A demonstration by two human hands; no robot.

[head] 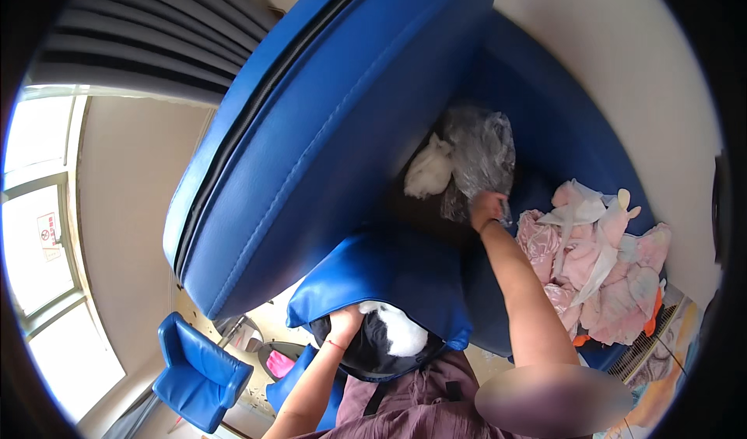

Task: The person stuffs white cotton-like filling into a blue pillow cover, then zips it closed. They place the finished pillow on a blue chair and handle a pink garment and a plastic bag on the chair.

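A blue leather-like cushion cover (397, 270) rests at my lap, its open side towards me. Black lining (365, 351) and white fibre stuffing (402, 331) show in the opening. My left hand (346, 321) grips the upper rim of that opening, with the fingertips partly hidden. Farther off, my right hand (489, 208) is closed on a crumpled clear plastic bag (481, 147). Beside the bag lies a loose clump of white stuffing (430, 168), on the dark surface under a large raised blue padded panel (327, 130).
A pile of pink and white fabric (601, 264) lies right of my right forearm. The panel, with a black zip-like strip (257, 101) along its edge, leans over the upper left. A blue chair (198, 375) stands lower left, near a pink item (280, 363). Grey curtains (157, 31) hang beyond.
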